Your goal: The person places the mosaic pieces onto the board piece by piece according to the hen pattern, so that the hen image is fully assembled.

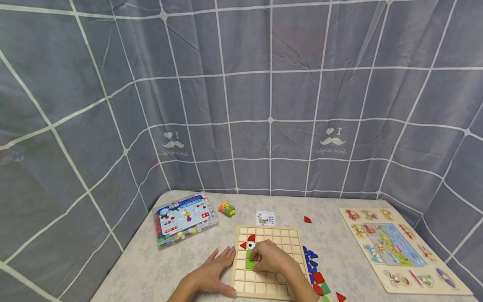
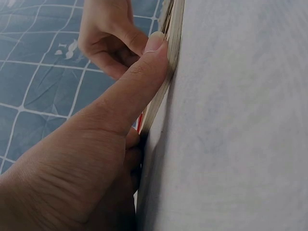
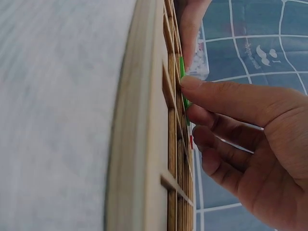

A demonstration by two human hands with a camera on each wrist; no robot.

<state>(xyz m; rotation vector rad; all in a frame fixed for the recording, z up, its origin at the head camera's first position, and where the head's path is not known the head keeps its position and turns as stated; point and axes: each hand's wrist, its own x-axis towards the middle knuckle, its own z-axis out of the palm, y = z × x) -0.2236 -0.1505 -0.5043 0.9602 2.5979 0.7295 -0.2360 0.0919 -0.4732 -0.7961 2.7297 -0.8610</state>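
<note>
A wooden grid board (image 1: 243,287) lies on the table with a red quarter-round piece (image 1: 251,238), a red triangle (image 1: 243,245), a white eye piece (image 1: 251,246) and green square tiles (image 1: 250,264) in its left columns. My right hand (image 1: 272,256) is over these tiles, thumb and fingers bent. In the right wrist view its thumb and forefinger pinch at a green tile (image 3: 187,102) in the grid. My left hand (image 1: 211,274) lies spread beside the board, fingertips and thumb at its left edge. The left wrist view shows that thumb against the board's side.
Behind the board lies a small pattern card (image 1: 266,218). Blue pieces (image 1: 310,258) and red and green pieces (image 1: 318,277) are scattered to its right, a red quarter-round (image 1: 307,219) farther back. A clear bead box (image 1: 185,218), a small toy (image 1: 227,209) and a picture puzzle (image 1: 400,247) stand around.
</note>
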